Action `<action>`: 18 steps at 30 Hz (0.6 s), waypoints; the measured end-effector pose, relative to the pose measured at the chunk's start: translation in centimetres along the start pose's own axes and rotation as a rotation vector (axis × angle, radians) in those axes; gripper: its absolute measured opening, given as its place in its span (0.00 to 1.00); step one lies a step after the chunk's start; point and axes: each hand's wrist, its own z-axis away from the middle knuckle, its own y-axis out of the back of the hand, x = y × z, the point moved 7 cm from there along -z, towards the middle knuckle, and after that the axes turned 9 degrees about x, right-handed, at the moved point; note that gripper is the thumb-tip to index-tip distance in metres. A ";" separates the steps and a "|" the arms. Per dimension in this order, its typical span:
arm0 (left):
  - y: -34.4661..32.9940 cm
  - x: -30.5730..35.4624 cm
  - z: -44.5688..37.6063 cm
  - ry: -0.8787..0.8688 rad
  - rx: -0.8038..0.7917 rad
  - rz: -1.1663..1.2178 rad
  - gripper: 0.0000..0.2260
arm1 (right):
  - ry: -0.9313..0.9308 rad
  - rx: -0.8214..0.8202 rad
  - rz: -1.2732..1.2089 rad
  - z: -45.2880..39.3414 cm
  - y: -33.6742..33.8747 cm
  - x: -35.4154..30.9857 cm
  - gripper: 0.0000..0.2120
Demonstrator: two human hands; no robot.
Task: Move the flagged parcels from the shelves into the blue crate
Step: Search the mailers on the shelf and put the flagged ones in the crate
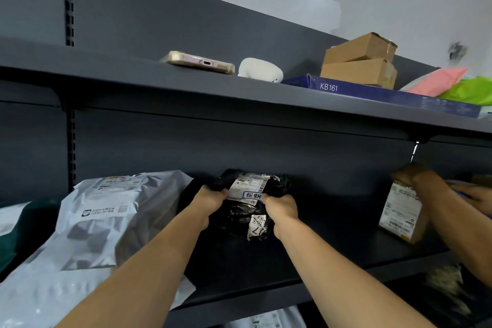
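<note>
A black plastic parcel [247, 210] with a white shipping label and a blue-bordered flag sticker stands at the back of the middle shelf [306, 255]. My left hand [210, 201] grips its left side and my right hand [281, 208] grips its right side, just under the sticker. The parcel's lower part is partly hidden between my wrists. The blue crate is not in view.
Large grey mailer bags [101, 221] lie left on the same shelf. Another person's hands [426, 181] hold a brown box [402, 213] at the right. The upper shelf carries a phone [199, 62], a white pouch [259, 70], cardboard boxes [359, 61] and a blue KB161 box [372, 93].
</note>
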 end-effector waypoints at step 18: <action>4.0 1.4 1.9 0.027 0.090 0.335 0.15 | 0.255 -0.171 -0.301 2.8 -1.0 -3.8 0.14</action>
